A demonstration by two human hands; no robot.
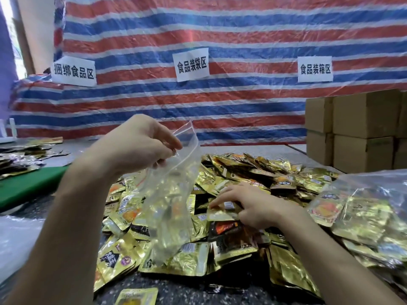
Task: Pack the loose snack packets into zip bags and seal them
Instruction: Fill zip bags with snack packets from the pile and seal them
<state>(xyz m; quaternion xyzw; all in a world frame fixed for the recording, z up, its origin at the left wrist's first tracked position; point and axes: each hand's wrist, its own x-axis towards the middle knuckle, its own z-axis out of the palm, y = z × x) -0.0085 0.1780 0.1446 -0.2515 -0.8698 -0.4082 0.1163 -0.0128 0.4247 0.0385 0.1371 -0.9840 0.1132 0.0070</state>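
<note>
At frame centre, over the counter | left hand pinched the clear zip bag by its mouth | right hand gripped a gold packet on the pile | risk: limp mouth could collapse, so packet might snag or drop

Left grip is up high, wrist bent over, fingertips pinched together. Right grip sits way lower, palm down, fingers stretched left and pinching too.
</note>
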